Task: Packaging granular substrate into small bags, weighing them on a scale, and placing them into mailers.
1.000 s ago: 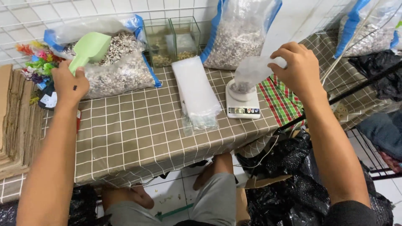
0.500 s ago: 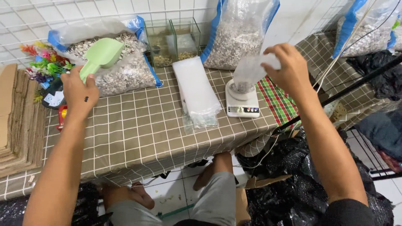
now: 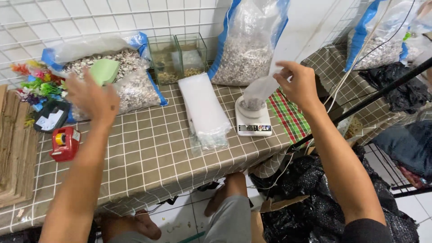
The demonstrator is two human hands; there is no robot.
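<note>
My left hand (image 3: 92, 96) hovers with fingers spread just in front of a light green scoop (image 3: 104, 71), which lies on the open bag of pale gravel (image 3: 135, 90) at the back left of the table. My right hand (image 3: 299, 83) pinches the top of a small clear plastic bag (image 3: 260, 92). That bag holds a little gravel and stands on a white digital scale (image 3: 253, 120). Between the hands lies a stack of flat clear bags (image 3: 204, 110).
Two small glass tanks (image 3: 177, 58) and a tall gravel bag (image 3: 247, 45) stand at the back. A red tape dispenser (image 3: 65, 143), plastic plants (image 3: 36, 83) and cardboard sheets (image 3: 15, 148) are at the left. Black bags (image 3: 315, 202) and a wire rack (image 3: 396, 180) sit to the right.
My left hand has opened and drawn slightly back from the green scoop, which now rests on the gravel bag. The right hand still holds the small bag on the scale.
</note>
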